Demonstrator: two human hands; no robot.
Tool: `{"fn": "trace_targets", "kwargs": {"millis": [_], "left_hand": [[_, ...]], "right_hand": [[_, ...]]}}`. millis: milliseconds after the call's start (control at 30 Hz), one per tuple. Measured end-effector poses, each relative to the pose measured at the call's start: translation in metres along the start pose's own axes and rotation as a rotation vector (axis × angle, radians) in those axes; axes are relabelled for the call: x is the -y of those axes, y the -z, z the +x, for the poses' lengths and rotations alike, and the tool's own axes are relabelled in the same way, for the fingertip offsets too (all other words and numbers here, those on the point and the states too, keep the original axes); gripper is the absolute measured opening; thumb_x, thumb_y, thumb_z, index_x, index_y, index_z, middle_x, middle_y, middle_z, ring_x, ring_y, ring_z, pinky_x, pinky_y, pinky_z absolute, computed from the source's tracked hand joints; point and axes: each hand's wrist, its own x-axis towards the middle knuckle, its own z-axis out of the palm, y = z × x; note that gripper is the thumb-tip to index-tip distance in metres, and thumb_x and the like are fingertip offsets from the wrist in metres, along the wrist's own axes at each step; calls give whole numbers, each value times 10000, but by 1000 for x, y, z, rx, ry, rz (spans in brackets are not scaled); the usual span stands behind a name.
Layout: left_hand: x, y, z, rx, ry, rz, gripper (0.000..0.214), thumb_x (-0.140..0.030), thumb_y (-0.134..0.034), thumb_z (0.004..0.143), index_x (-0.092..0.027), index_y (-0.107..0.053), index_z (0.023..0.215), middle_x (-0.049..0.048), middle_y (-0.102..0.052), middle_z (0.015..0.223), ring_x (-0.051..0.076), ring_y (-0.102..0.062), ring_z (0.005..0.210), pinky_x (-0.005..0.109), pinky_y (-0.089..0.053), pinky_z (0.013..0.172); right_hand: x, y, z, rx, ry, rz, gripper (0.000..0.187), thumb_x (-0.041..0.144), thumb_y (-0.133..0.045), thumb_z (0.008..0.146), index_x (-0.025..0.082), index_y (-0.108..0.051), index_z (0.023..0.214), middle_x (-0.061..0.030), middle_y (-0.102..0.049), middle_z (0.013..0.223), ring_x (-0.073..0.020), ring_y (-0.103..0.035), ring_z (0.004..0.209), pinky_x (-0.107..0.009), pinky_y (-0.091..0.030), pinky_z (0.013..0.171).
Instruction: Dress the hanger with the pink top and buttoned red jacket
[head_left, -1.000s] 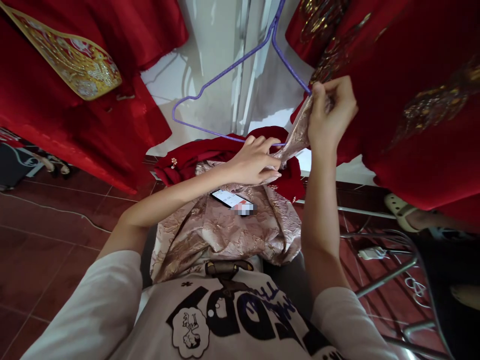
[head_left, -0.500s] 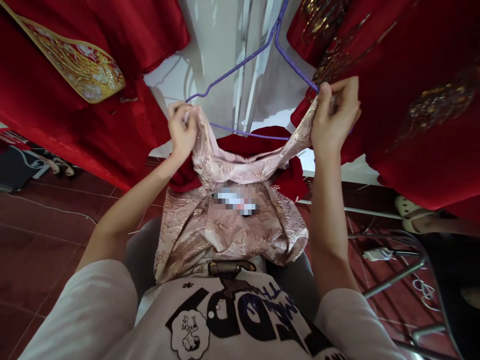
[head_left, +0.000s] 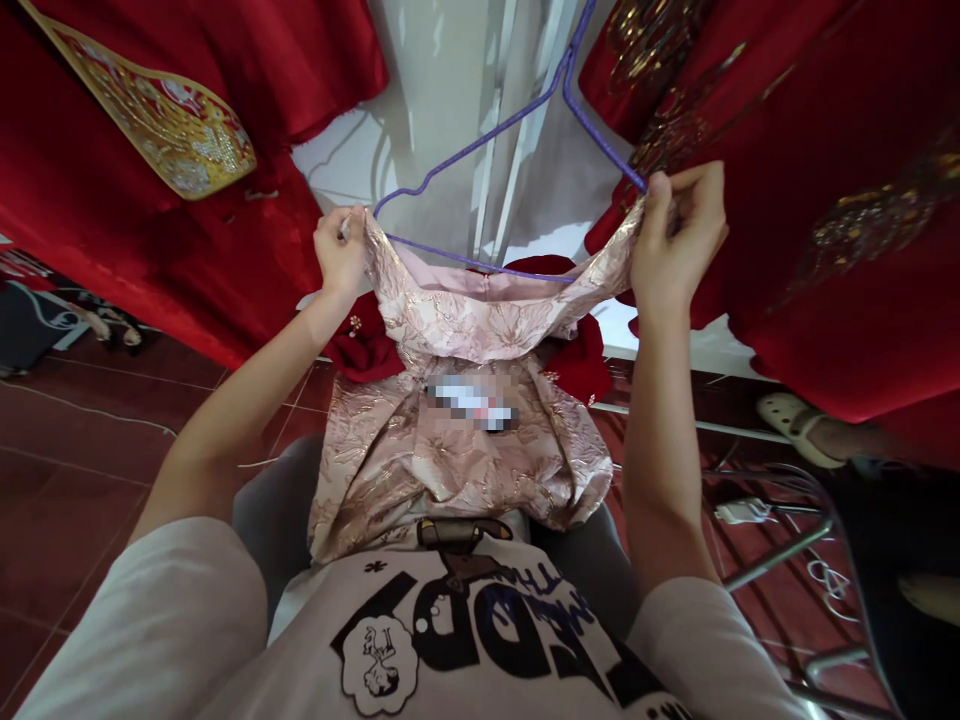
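Observation:
A pink brocade dress (head_left: 480, 330) with gold leaf patterning lies across my lap, its top edge raised between my hands. My left hand (head_left: 341, 255) pinches the dress's left shoulder beside one end of a purple hanger (head_left: 480, 125). At the other shoulder, my right hand (head_left: 679, 235) grips the fabric close to the hanger's right arm, whose end is hidden behind my fingers. The hanger's lower bar runs just above the neckline. Red fabric with small ornaments (head_left: 364, 345) shows on both sides of the dress. A pixelated patch covers something on the skirt.
Red garments with gold embroidery (head_left: 191, 150) hang at left and right. Behind the hanger stands a pale wall (head_left: 442, 60). On the right are a metal-framed chair (head_left: 780, 555), a white plug with cables (head_left: 742, 512) and another person's foot in a beige clog (head_left: 799, 425).
My left hand has moved left and slightly down, drawing the dress's shoulder outward past the hanger's end. The neckline is stretched wider, and the hanger has shifted slightly right.

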Motion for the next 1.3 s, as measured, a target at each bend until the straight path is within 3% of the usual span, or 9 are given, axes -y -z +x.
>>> {"fn": "trace_targets", "kwargs": {"millis": [233, 433, 600, 700, 833, 967, 1033, 1167, 1300], "left_hand": [[-23, -12, 19, -1, 341, -118, 1069, -1159, -52, 669, -225, -495, 939, -19, -482, 817, 142, -344, 951, 362, -325, 847], [-61, -10, 26, 8, 120, -145, 948, -1121, -240, 769, -226, -508, 934, -2, -587, 956, 147, -403, 953, 362, -386, 903], [-111, -9, 28, 23, -11, -57, 794, -1051, -314, 829, -279, -498, 802, -11, -547, 781, 166, -341, 761, 365, -378, 770], [-123, -2, 22, 27, -49, -51, 812, -1083, -292, 798, -296, -494, 783, -13, -537, 759, 171, -344, 741, 373, -393, 762], [-105, 15, 10, 75, -97, -62, 932, -1118, -339, 770, -281, -627, 1065, -24, -714, 1035, 194, -514, 961, 399, -480, 971], [-62, 23, -21, 48, 126, -121, 988, -1107, -334, 777, -272, -525, 1269, 34, -707, 1146, 208, -622, 969, 437, -540, 957], [-45, 26, -46, 191, 202, -54, 825, -976, -427, 872, -234, -528, 1217, 103, -706, 1142, 253, -674, 971, 463, -562, 947], [-33, 32, -89, 599, 83, 394, 581, -499, -734, 796, -156, -588, 1242, 214, -662, 1323, 400, -630, 1249, 540, -486, 1145], [-36, 45, -90, 630, 63, 548, 498, -296, -637, 787, -122, -641, 1254, 231, -686, 1314, 433, -646, 1244, 529, -490, 1115]], "right_hand": [[-2, -1, -2, -22, 26, 5, 338, 501, -454, 1117, 275, -399, 872, 29, -425, 765, -185, -452, 702, -357, -388, 847], [-2, -2, -4, -28, 33, 2, 331, 498, -458, 1118, 274, -410, 879, 21, -489, 773, -187, -496, 721, -365, -403, 860], [-5, -5, -5, -30, 55, 53, 372, 559, -437, 1120, 281, -400, 875, 14, -508, 778, -186, -501, 719, -338, -377, 772], [-7, -5, -6, -33, 72, 79, 415, 629, -412, 1104, 287, -398, 869, 9, -494, 772, -190, -463, 697, -348, -360, 757], [-5, -7, -6, -19, 40, 73, 371, 559, -418, 1119, 291, -391, 864, 18, -479, 761, -184, -451, 697, -345, -368, 756], [-5, -9, -6, -14, 26, 58, 316, 456, -445, 1128, 282, -392, 871, 26, -478, 766, -175, -458, 711, -338, -388, 784], [-5, -10, -6, -15, 30, 54, 309, 440, -446, 1130, 281, -390, 871, 26, -478, 763, -174, -462, 708, -333, -382, 767], [-5, -10, -6, -8, 15, 58, 306, 412, -481, 1121, 283, -389, 860, 25, -463, 753, -177, -454, 698, -335, -367, 750], [-6, -9, -5, -7, -7, 61, 290, 409, -484, 1122, 278, -407, 874, 17, -481, 786, -183, -476, 740, -343, -386, 811]]}}
